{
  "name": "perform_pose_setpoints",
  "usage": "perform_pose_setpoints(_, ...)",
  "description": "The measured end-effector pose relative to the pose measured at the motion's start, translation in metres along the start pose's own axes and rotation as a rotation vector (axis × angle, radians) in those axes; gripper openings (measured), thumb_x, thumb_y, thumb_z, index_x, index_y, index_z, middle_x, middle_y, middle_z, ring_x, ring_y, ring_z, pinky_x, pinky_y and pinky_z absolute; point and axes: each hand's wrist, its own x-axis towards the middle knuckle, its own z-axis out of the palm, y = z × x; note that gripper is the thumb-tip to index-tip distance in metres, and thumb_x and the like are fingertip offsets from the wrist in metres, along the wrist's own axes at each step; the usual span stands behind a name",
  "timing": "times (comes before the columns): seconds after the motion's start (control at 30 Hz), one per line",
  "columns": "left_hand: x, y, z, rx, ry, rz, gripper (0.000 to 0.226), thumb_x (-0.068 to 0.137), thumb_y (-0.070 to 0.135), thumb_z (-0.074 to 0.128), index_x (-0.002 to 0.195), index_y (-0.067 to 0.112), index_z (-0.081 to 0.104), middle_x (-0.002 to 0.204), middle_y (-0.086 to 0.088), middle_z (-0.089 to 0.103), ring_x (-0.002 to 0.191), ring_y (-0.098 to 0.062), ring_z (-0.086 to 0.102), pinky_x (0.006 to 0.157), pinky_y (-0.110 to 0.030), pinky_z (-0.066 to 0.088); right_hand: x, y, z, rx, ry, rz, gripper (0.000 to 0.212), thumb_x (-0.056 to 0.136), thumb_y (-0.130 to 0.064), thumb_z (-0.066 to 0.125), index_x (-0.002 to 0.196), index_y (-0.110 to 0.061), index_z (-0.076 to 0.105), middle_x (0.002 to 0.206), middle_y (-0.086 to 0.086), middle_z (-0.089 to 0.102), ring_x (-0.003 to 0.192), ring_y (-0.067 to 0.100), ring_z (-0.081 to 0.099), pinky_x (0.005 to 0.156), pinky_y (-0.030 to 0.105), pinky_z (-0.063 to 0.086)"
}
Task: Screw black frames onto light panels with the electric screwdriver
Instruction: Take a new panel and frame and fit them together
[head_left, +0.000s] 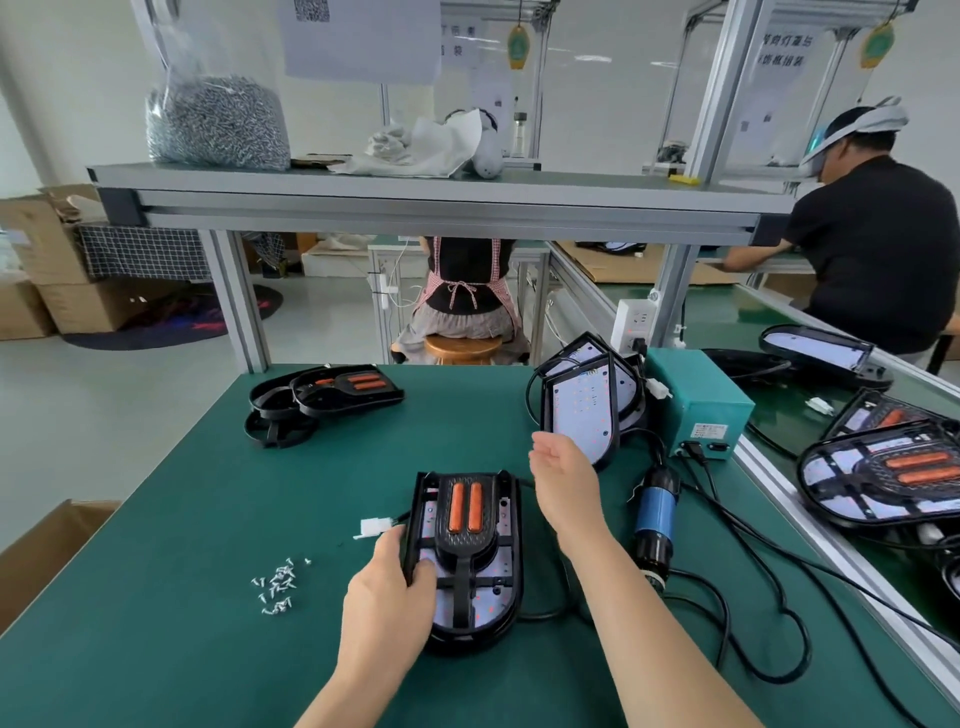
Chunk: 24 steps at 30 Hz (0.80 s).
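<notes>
At the far left of the green worktop (156, 623), towards its back edge, sits a stack of spare frames (322, 397), well apart from both hands. Nearer the front lies a small scatter of loose screws (278, 584), a little left of the left hand (392, 587). A white connector (371, 527) on a short lead lies just beside that hand's knuckles.

The left hand grips the left rail of the black frame (457, 577), thumb outside and fingertips curled over onto the light panel (498, 564) beneath. The frame lies flat on the panel, rounded end towards the person, with two orange bars in its upper part.

The right hand (563, 478) hovers just right of the frame's top corner, fingers relaxed and spread, palm turned left, holding nothing. Behind it, leaning panels (587, 410) stand on edge. To the right, the electric screwdriver (655, 519) lies on the worktop near the right forearm, untouched, its cables running to a teal power box (696, 405).
</notes>
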Motion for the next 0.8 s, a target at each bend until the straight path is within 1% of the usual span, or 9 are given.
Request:
perform_pose_setpoints(0.1, 0.000, 0.000, 0.003, -0.024, 0.012, 0.008, 0.005, 0.097, 0.031, 0.054, 0.099, 0.034, 0.058, 0.070, 0.009, 0.065, 0.068, -0.003, 0.059, 0.059, -0.015, 0.041, -0.035, 0.006, -0.005, -0.007, 0.030, -0.171, 0.032, 0.100, -0.035, 0.060, 0.131, -0.038, 0.056, 0.134, -0.026, 0.051, 0.122, -0.013, 0.046, 0.099, 0.016, 0.036)
perform_pose_setpoints(0.17, -0.001, -0.001, 0.004, -0.060, 0.006, 0.015, 0.011, 0.098, 0.037, 0.052, 0.097, 0.033, 0.062, 0.071, 0.005, 0.068, 0.067, -0.009, 0.061, 0.063, -0.023, 0.048, -0.065, 0.017, -0.004, -0.053, -0.019, -0.270, 0.039, 0.097, -0.042, 0.064, 0.134, -0.041, 0.054, 0.139, -0.033, 0.045, 0.131, -0.022, 0.032, 0.109, 0.018, 0.031)
perform_pose_setpoints(0.23, -0.004, 0.000, 0.003, -0.115, -0.002, 0.014, 0.019, 0.099, 0.045, 0.047, 0.097, 0.032, 0.062, 0.075, 0.006, 0.069, 0.072, -0.010, 0.062, 0.069, -0.027, 0.050, -0.092, 0.029, 0.001, -0.125, -0.048, -0.359, 0.050, 0.096, -0.044, 0.066, 0.143, -0.038, 0.052, 0.152, -0.023, 0.039, 0.146, -0.010, 0.022, 0.120, 0.026, 0.023)
perform_pose_setpoints(0.33, -0.001, -0.005, -0.006, -0.072, 0.111, 0.046, 0.030, 0.098, 0.046, 0.041, 0.087, 0.028, 0.062, 0.077, 0.008, 0.065, 0.078, -0.018, 0.060, 0.071, -0.033, 0.048, -0.113, 0.037, 0.002, -0.189, -0.078, -0.435, 0.054, 0.088, -0.053, 0.062, 0.140, -0.042, 0.052, 0.157, -0.017, 0.035, 0.152, 0.001, 0.017, 0.124, 0.032, 0.018)
perform_pose_setpoints(0.4, 0.008, -0.012, -0.018, 0.108, 0.301, 0.083, 0.014, 0.097, 0.033, 0.055, 0.097, 0.026, 0.067, 0.090, 0.008, 0.064, 0.091, -0.023, 0.059, 0.078, -0.038, 0.047, -0.114, 0.037, 0.000, -0.205, -0.110, -0.442, 0.052, 0.087, -0.050, 0.063, 0.137, -0.039, 0.055, 0.155, -0.018, 0.036, 0.152, 0.002, 0.020, 0.124, 0.034, 0.020)
perform_pose_setpoints(0.47, 0.021, -0.025, -0.031, 0.262, 0.394, 0.080, 0.020, 0.087, 0.015, 0.069, 0.107, 0.015, 0.070, 0.101, -0.002, 0.065, 0.104, -0.030, 0.054, 0.090, -0.043, 0.040, -0.112, 0.038, -0.001, -0.199, -0.114, -0.431, 0.049, 0.088, -0.043, 0.066, 0.136, -0.034, 0.059, 0.153, -0.019, 0.037, 0.150, 0.001, 0.023, 0.124, 0.035, 0.023)
perform_pose_setpoints(0.6, 0.036, -0.045, -0.055, 0.458, 0.324, -0.040, 0.041, 0.078, 0.009, 0.064, 0.118, 0.017, 0.064, 0.115, -0.001, 0.060, 0.120, -0.027, 0.039, 0.106, -0.039, 0.024, -0.114, 0.034, 0.004, -0.137, 0.044, -0.489, 0.046, 0.086, -0.034, 0.067, 0.131, -0.021, 0.065, 0.145, -0.011, 0.048, 0.143, 0.009, 0.039, 0.119, 0.029, 0.029)
perform_pose_setpoints(0.7, 0.036, -0.054, -0.060, 0.512, 0.271, -0.023, 0.033, 0.079, 0.012, 0.063, 0.109, 0.023, 0.066, 0.109, 0.005, 0.059, 0.119, -0.023, 0.036, 0.106, -0.037, 0.022, -0.110, 0.029, 0.000, -0.090, 0.227, -0.522, 0.041, 0.086, -0.020, 0.069, 0.125, -0.007, 0.067, 0.136, 0.005, 0.055, 0.133, 0.020, 0.051, 0.116, 0.033, 0.034)
perform_pose_setpoints(0.8, 0.038, -0.060, -0.060, 0.532, 0.247, -0.002, 0.020, 0.082, 0.012, 0.062, 0.095, 0.026, 0.068, 0.100, 0.009, 0.060, 0.114, -0.021, 0.038, 0.104, -0.036, 0.023, -0.093, 0.024, -0.025, -0.168, 0.403, -0.486, 0.036, 0.091, -0.006, 0.072, 0.125, -0.003, 0.065, 0.132, 0.012, 0.056, 0.128, 0.028, 0.051, 0.114, 0.040, 0.035)
